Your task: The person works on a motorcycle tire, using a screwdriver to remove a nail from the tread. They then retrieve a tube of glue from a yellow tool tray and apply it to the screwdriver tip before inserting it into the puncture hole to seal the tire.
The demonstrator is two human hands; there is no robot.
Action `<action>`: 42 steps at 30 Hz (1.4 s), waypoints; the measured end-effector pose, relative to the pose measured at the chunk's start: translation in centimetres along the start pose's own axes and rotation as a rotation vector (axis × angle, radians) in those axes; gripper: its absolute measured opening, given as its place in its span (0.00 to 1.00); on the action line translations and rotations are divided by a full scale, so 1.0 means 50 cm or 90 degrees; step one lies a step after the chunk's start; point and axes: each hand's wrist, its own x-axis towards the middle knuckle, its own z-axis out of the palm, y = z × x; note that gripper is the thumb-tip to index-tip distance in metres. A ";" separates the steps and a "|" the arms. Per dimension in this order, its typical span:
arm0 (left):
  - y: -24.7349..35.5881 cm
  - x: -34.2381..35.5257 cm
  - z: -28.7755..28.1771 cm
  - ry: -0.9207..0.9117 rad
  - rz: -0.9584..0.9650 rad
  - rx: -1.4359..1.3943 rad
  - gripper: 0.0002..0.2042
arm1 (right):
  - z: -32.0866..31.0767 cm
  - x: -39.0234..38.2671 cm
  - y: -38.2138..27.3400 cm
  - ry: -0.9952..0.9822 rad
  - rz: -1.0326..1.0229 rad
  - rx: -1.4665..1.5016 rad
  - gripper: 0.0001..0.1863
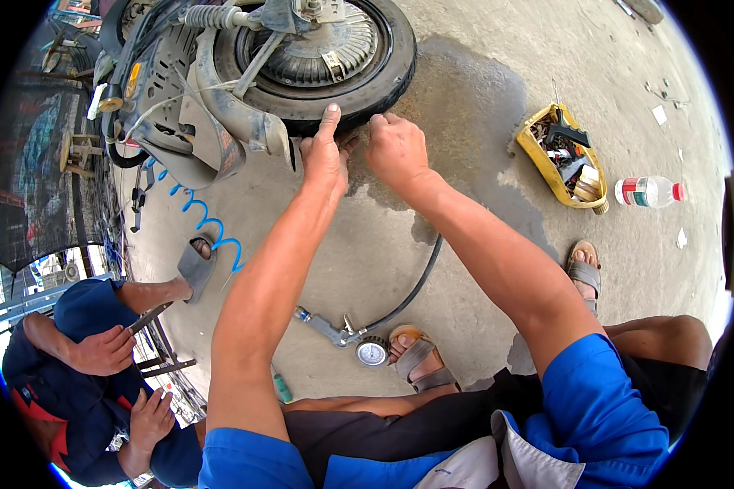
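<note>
A scooter's wheel lies on its side at the top, with a black tyre around a dusty finned hub. My left hand grips the tyre's near edge, its thumb up on the sidewall and its other fingers curled low, partly hidden. Just right of it, my right hand is closed by the same edge; whatever its fingers pinch is hidden. Below my forearms, a tyre inflator with a round pressure gauge and a black hose rests on the ground beside my sandalled foot.
A yellow cut-open container of tools and small parts stands at right, beside a plastic bottle lying down. Wet concrete spreads right of the wheel. A blue coiled hose runs at left, near a seated person. A green-handled tool lies near me.
</note>
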 end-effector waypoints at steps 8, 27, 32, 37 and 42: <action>0.002 -0.001 0.001 -0.005 0.003 0.006 0.24 | -0.007 -0.002 -0.007 -0.024 0.045 0.008 0.03; 0.009 -0.010 0.003 0.001 -0.013 0.015 0.26 | -0.035 0.004 0.022 -0.124 0.760 1.153 0.10; 0.004 -0.001 -0.003 -0.005 -0.013 0.015 0.26 | -0.005 -0.003 0.053 -0.166 0.780 1.416 0.09; 0.005 -0.006 0.000 -0.009 -0.008 0.021 0.27 | -0.010 -0.005 0.032 -0.117 0.596 1.008 0.10; 0.003 -0.002 -0.002 -0.013 -0.003 0.008 0.27 | -0.011 -0.001 0.016 -0.005 0.105 0.279 0.03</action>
